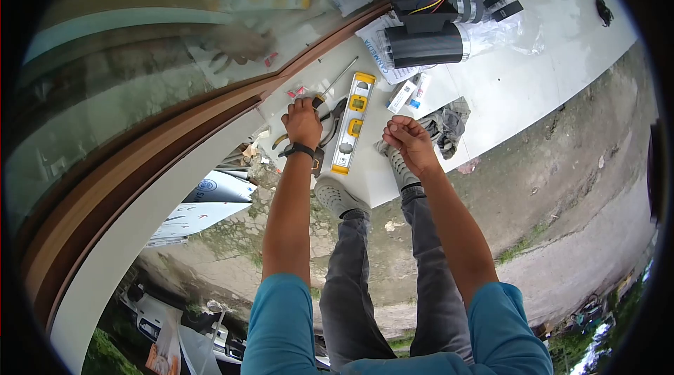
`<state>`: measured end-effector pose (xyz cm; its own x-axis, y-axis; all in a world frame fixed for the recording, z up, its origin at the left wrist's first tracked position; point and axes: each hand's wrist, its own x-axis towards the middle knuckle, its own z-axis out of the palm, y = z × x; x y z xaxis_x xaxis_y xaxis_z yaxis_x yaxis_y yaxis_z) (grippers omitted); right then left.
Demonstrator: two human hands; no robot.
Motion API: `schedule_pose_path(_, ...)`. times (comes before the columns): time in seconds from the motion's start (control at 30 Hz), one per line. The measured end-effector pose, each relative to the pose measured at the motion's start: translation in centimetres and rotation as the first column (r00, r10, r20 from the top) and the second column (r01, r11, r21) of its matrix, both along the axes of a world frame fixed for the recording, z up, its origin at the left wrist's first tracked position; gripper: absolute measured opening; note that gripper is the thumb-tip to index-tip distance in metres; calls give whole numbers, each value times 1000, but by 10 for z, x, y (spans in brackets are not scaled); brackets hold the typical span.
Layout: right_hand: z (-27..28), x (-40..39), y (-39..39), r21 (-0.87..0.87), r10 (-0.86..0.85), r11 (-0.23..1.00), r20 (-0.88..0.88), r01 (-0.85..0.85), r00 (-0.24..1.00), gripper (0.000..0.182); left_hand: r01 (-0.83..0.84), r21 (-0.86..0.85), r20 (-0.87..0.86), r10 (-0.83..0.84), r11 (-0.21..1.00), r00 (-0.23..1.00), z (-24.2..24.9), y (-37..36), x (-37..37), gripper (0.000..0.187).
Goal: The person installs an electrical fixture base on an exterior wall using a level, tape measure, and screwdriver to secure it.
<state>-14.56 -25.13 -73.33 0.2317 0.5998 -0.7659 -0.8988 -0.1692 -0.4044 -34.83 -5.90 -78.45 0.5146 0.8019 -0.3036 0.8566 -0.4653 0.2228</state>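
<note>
My left hand (302, 124), with a dark band at the wrist, is low over the white ledge, its fingers curled downward and their tips hidden. Right beside it lies a screwdriver (319, 100) with a yellow-and-black handle, and a small red packet (296, 91) is just past the fingers. Dark-handled pliers (335, 117) rest between that hand and a yellow-and-silver spirit level (352, 122). To the right of the level, my right hand (410, 142) is raised with thumb and fingers pinched together; whatever is between them is too small to make out.
A black wall lamp (428, 45) with coloured wires lies on plastic wrapping at the back. Small white boxes (404, 96) and a crumpled grey cloth (449, 126) sit on the ledge. A brown-framed window (295, 70) borders the left. My shoes (340, 197) are at the near edge.
</note>
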Motion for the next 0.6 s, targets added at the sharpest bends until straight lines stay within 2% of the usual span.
schedule_pose_path(0.07, 15, 2, -10, 9, -53, 999, -3, 53, 999, 16, 3, -37, 51, -1, 999, 999, 19, -3, 2, 25)
schedule_pose_path(0.1, 24, 1, -15, 27, -85, 996, -8, 85, 996, 16, -3, -39, 222, 11, 999, 975, 41, -11, 2, 23)
schedule_pose_path(0.13, 35, 2, -17, 57, -121, 991, -10, 121, 993, 16, -36, -153, 261, 76, 988, 962, 70, -22, -2, 27)
schedule_pose_path(0.17, 49, 2, -20, 94, -130, 987, -8, 130, 991, 16, 3, -186, 407, 74, 983, 911, 89, -36, -14, 31)
schedule_pose_path(0.2, 71, 2, -18, 106, -145, 984, -9, 145, 989, 15, -13, -285, 497, 159, 959, 853, 119, -57, -24, 35)
schedule_pose_path(0.23, 96, 4, -18, 119, -157, 980, -8, 157, 988, 15, -63, -500, 506, 351, 864, 788, 163, -76, -29, 35)
schedule_pose_path(0.3, 156, 7, -13, 101, -188, 977, -1, 187, 982, 13, -52, -633, 474, 440, 773, 762, 272, -102, -27, 36)
schedule_pose_path(0.4, 252, 18, -9, 225, -83, 971, 31, 73, 996, 11, -4, -593, 497, 370, 805, 785, 396, -128, -38, 36)
schedule_pose_path(0.43, 285, 21, -9, 265, -36, 964, 62, 18, 997, 10, 1, -563, 545, 370, 827, 752, 430, -132, -43, 37)
schedule_pose_path(0.5, 351, 27, -8, 313, 41, 946, 132, -81, 990, 10, 58, -416, 630, 242, 908, 738, 503, -131, -49, 38)
schedule_pose_path(0.6, 438, 27, 3, 349, 89, 919, 262, -180, 961, 9, 89, -271, 578, 88, 958, 811, 616, -126, -67, 39)
